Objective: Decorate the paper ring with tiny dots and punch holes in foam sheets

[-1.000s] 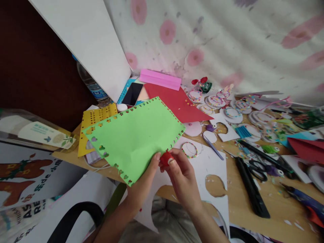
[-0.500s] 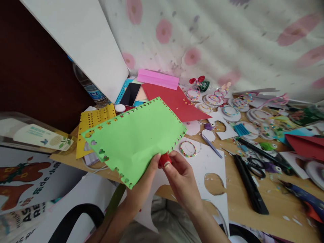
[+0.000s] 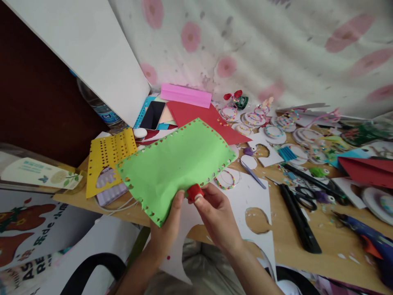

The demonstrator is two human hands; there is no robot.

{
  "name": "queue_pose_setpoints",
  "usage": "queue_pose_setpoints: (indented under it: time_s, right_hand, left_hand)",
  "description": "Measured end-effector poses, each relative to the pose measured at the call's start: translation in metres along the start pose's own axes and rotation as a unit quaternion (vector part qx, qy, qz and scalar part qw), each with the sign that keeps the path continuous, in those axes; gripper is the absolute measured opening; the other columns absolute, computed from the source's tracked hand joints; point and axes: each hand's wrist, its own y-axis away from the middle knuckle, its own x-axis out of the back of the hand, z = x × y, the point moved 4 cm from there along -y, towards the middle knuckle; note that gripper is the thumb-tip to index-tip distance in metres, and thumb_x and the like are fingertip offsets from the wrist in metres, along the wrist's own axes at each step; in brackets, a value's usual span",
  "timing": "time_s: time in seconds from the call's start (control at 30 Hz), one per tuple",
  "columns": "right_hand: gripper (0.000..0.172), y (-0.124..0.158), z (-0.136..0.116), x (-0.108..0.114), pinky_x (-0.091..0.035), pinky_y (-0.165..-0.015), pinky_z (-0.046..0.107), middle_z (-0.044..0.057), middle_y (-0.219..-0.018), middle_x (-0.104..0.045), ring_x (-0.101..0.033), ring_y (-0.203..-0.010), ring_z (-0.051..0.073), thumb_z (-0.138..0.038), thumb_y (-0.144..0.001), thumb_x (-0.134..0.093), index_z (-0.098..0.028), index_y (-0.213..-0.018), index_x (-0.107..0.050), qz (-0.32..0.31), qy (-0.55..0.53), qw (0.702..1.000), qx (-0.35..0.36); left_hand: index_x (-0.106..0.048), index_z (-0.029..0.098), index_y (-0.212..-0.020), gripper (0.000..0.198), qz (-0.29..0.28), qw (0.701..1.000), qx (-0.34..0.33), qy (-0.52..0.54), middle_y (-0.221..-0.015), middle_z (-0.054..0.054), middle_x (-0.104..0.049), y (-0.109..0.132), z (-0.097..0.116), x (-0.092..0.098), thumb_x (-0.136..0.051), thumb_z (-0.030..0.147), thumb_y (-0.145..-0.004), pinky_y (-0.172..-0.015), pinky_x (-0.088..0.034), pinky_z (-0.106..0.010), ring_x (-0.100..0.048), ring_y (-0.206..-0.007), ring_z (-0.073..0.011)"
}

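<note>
A green sheet of paper (image 3: 178,159), with small cut-out shapes punched along its edges, is held up over the table. My left hand (image 3: 168,227) grips its near edge, thumb on top and the other fingers hidden underneath. My right hand (image 3: 219,217) closes around a small red paper punch (image 3: 194,191), its thumb on the punch. The punch sits at the sheet's near edge, beside my left thumb. Whether the paper lies inside its slot I cannot tell.
Left of the sheet lies punched yellow paper (image 3: 112,151). Behind are red paper (image 3: 184,112) and a phone (image 3: 153,114). To the right are white cut card (image 3: 254,194), beaded bracelets (image 3: 273,132), scissors (image 3: 305,198), a black tool (image 3: 299,219) and a blue glue gun (image 3: 365,235).
The green sheet has turned and tilted slightly, its left edge swinging right. My hands and the punch have shifted slightly left in view, as has the whole scene.
</note>
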Motion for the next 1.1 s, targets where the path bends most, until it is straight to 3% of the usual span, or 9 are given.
queue_pose_setpoints:
  time_s: [0.1, 0.3, 0.63, 0.9, 1.1]
  right_hand:
    - [0.022, -0.001, -0.001, 0.001, -0.043, -0.074, 0.024, -0.002, -0.079, -0.063, -0.054, -0.076, 0.011, -0.036, -0.072, -0.08, -0.021, -0.085, -0.069, -0.002, 0.012, 1.0, 0.003]
    - [0.023, -0.001, -0.001, 0.0, -0.043, -0.073, 0.024, -0.002, -0.08, -0.064, -0.054, -0.076, 0.011, -0.036, -0.072, -0.081, -0.024, -0.087, -0.071, -0.011, 0.012, 1.0, 0.008]
    - [0.022, -0.001, -0.003, -0.002, -0.044, -0.071, 0.022, -0.002, -0.079, -0.066, -0.055, -0.075, 0.01, -0.036, -0.069, -0.082, -0.024, -0.084, -0.072, 0.001, 0.008, 1.0, 0.004]
    - [0.018, -0.002, -0.005, -0.006, -0.045, -0.071, 0.02, -0.003, -0.077, -0.066, -0.056, -0.072, 0.009, -0.032, -0.069, -0.083, -0.023, -0.081, -0.072, 0.001, 0.005, 1.0, -0.013]
    - [0.019, -0.003, -0.006, -0.007, -0.046, -0.072, 0.021, -0.003, -0.078, -0.067, -0.056, -0.072, 0.009, -0.033, -0.068, -0.083, -0.023, -0.08, -0.072, 0.002, 0.004, 1.0, -0.02]
  left_hand:
    - [-0.068, 0.03, -0.102, 0.042, 0.05, 0.998, -0.003, -0.042, -0.117, 0.0, -0.071, -0.002, 0.001, 0.007, -0.077, 0.05, -0.067, -0.109, -0.042, -0.047, -0.047, -0.132, -0.0345]
    - [-0.068, 0.032, -0.105, 0.046, 0.033, 0.996, -0.007, -0.082, -0.121, 0.002, -0.069, -0.003, 0.002, 0.011, -0.074, 0.057, -0.067, -0.113, -0.036, -0.048, -0.039, -0.137, -0.0337]
    - [-0.064, 0.034, -0.112, 0.051, 0.063, 0.992, -0.015, -0.111, -0.134, 0.003, -0.06, 0.0, -0.005, 0.019, -0.072, 0.059, -0.069, -0.118, -0.028, -0.048, -0.036, -0.139, -0.0333]
    - [-0.064, 0.033, -0.11, 0.055, 0.081, 0.991, -0.004, -0.102, -0.131, 0.001, -0.062, 0.001, 0.003, 0.015, -0.073, 0.063, -0.065, -0.113, -0.036, -0.049, -0.044, -0.134, -0.0337]
    - [-0.063, 0.03, -0.114, 0.053, 0.093, 0.991, -0.005, -0.097, -0.137, 0.001, -0.058, 0.0, 0.001, 0.015, -0.073, 0.057, -0.069, -0.116, -0.032, -0.048, -0.04, -0.136, -0.0329]
